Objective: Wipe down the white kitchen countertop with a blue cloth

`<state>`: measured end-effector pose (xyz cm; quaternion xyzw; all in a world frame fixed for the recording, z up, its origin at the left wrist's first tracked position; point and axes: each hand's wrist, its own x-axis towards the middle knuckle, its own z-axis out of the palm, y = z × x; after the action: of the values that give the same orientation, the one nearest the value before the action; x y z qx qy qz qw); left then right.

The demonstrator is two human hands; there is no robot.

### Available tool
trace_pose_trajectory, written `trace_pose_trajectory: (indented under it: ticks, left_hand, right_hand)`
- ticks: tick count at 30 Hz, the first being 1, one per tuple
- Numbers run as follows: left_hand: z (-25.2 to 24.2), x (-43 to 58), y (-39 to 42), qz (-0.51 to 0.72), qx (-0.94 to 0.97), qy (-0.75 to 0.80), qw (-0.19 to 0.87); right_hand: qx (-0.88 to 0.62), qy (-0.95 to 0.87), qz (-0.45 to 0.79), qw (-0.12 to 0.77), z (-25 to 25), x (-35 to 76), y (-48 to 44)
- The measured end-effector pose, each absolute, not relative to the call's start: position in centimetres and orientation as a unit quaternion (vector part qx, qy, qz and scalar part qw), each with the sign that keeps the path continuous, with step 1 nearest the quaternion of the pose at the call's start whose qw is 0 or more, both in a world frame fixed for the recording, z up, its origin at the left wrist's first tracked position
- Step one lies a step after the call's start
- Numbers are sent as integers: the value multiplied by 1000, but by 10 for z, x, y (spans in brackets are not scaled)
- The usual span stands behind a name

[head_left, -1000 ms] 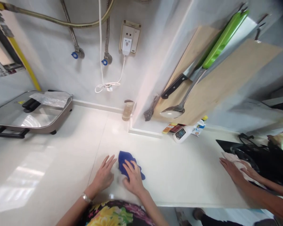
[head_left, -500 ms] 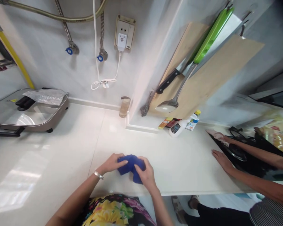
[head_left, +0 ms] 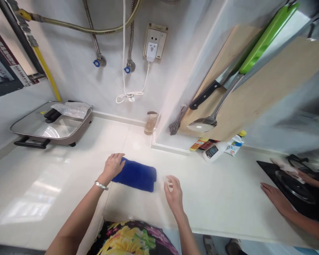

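A blue cloth (head_left: 137, 175) lies folded into a flat rectangle on the white countertop (head_left: 69, 177). My left hand (head_left: 112, 166) rests on its left end, fingers curled over the edge of the cloth. Just right of the cloth my right hand (head_left: 173, 190) hovers above the counter, fingers loosely apart and holding nothing. A silver bracelet circles my left wrist.
An electric pan with a glass lid (head_left: 51, 124) stands at the back left. A small glass jar (head_left: 150, 123) sits in the wall corner, with bottles (head_left: 218, 148) to its right. Knife, ladle and cutting boards (head_left: 255, 88) hang above. Another person's hands (head_left: 276, 198) are at the black stove (head_left: 295, 184).
Both hands were bunching the blue cloth; now it lies spread flat and folded. My right hand has let go and moved right. My left hand stays on the cloth's left end.
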<state>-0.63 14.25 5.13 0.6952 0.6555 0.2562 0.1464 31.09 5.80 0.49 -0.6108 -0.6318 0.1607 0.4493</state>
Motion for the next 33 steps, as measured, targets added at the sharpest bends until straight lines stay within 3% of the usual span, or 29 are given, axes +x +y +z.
trace_pose_trajectory:
  ticks: [5, 12, 33]
  left_hand:
    - [-3, 50, 111, 243, 738, 607, 164]
    - [-59, 110, 88, 212, 796, 567, 25]
    - [-42, 39, 361, 146, 719, 678, 38]
  right_hand:
    - [-618, -684, 75, 381, -45, 319, 33]
    - [-628, -704, 9, 332, -79, 313, 15]
    - [-628, -706, -59, 322, -93, 324, 19]
